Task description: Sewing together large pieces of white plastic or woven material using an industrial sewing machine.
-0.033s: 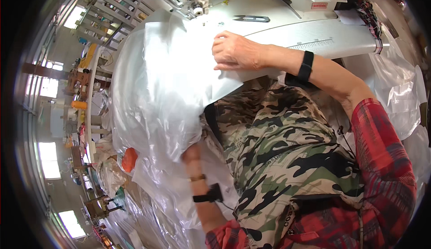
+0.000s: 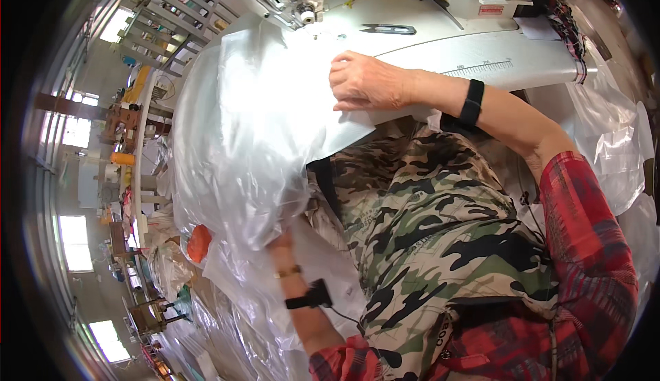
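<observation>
Plastic sheeting (image 2: 240, 120) lies left on the work surface (image 2: 440, 52), snips (image 2: 389, 29) to its right

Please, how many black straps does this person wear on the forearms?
2. One flat black strap is around the right forearm; another flat black strap is around the left forearm, between the yellowish bracelet and the red plaid sleeve. None seems hidden.

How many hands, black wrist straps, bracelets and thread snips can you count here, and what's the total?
Hands: 2, the left hand partly hidden by translucent plastic, the right hand in plain view
Black wrist straps: 2
Bracelet: 1
Thread snips: 1
Total: 6
</observation>
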Demonstrator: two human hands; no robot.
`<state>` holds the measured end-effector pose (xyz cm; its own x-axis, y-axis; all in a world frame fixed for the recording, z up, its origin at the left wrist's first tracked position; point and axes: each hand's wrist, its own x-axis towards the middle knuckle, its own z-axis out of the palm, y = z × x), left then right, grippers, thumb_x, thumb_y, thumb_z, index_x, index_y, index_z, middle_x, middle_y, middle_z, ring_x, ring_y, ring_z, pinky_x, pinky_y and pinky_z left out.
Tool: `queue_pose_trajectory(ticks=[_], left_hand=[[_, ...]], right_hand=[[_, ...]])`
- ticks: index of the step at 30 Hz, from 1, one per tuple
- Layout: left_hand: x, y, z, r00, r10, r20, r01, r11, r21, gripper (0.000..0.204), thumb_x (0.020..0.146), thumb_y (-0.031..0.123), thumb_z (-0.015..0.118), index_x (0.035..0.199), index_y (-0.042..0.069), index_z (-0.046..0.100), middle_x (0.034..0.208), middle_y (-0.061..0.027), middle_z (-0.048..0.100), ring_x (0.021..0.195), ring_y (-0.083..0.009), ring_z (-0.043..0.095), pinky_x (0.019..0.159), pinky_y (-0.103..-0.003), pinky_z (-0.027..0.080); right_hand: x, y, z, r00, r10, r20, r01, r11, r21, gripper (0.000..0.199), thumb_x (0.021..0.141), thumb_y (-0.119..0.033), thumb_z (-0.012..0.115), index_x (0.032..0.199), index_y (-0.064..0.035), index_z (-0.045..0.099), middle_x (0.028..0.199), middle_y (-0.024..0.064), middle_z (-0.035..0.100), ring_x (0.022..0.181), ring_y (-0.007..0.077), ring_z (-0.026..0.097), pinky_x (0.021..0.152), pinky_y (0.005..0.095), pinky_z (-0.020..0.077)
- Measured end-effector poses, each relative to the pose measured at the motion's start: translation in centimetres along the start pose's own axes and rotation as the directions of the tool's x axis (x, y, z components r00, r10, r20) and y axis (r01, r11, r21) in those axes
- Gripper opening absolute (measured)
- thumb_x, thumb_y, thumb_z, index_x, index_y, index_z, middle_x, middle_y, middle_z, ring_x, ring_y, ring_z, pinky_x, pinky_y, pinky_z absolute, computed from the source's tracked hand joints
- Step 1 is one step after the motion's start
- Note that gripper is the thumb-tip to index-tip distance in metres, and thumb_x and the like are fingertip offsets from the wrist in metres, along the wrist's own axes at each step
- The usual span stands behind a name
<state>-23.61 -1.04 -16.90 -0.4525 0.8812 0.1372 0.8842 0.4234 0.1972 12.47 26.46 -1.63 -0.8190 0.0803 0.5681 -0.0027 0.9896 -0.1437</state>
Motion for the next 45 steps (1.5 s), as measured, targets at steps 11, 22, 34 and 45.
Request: queue_pose_trajectory(ticks=[11, 22, 34, 45], left_hand=[[9.5, -3.4, -10.5, 0.879, 0.459, -0.131, -0.337, 0.792, 0.510, 0.039, 0.095, 0.016, 0.053, 0.133, 0.007, 0.055, 0.132, -0.0117, 0.059, 0.123, -0.0307, 0.054, 0.103, -0.037, 0.044], [-1.3, 26.8, -17.7, 0.661, 0.718, -0.217, -0.750, 0.643, -0.157, 0.026, 0.084, 0.001, 0.054, 0.109, -0.001, 0.061, 0.094, -0.0149, 0.064, 0.079, -0.0308, 0.064, 0.061, -0.038, 0.051], [5.5, 26.2, -14.6, 0.831, 0.426, -0.357, -0.530, 0.803, -0.274, 0.007, 0.085, 0.007, 0.065, 0.086, 0.003, 0.059, 0.095, -0.0095, 0.057, 0.092, -0.0272, 0.054, 0.080, -0.039, 0.042], [6.3, 26.5, -14.4, 0.772, 0.559, -0.303, -0.515, 0.829, 0.219, 0.010, 0.081, 0.009, 0.069, 0.084, 0.005, 0.060, 0.096, -0.0073, 0.061, 0.097, -0.0268, 0.056, 0.088, -0.039, 0.040]], right_hand=[[-1.4, -1.7, -1.7, 0.992, 0.129, -0.011, -0.129, 0.990, -0.053, 0.029, 0.079, -0.021, 0.075, 0.066, -0.0056, 0.053, 0.076, 0.0066, 0.056, 0.084, 0.0253, 0.058, 0.090, 0.0394, 0.0453], [-1.6, -1.3, -1.0, 0.999, 0.044, -0.014, -0.044, 0.999, -0.027, 0.018, 0.077, -0.018, 0.077, 0.080, -0.0099, 0.061, 0.089, 0.0019, 0.062, 0.092, 0.0191, 0.060, 0.096, 0.0406, 0.0437], [-1.9, -1.4, -1.2, 0.986, 0.165, -0.033, -0.166, 0.986, -0.034, 0.026, 0.076, -0.029, 0.078, 0.085, -0.0106, 0.062, 0.089, 0.0025, 0.060, 0.094, 0.0198, 0.059, 0.100, 0.0419, 0.0372], [-1.9, -1.1, -1.4, 0.970, 0.227, -0.091, -0.231, 0.972, -0.034, 0.032, 0.079, -0.033, 0.074, 0.093, -0.0090, 0.059, 0.092, 0.0045, 0.060, 0.098, 0.0219, 0.058, 0.100, 0.0413, 0.0358]])
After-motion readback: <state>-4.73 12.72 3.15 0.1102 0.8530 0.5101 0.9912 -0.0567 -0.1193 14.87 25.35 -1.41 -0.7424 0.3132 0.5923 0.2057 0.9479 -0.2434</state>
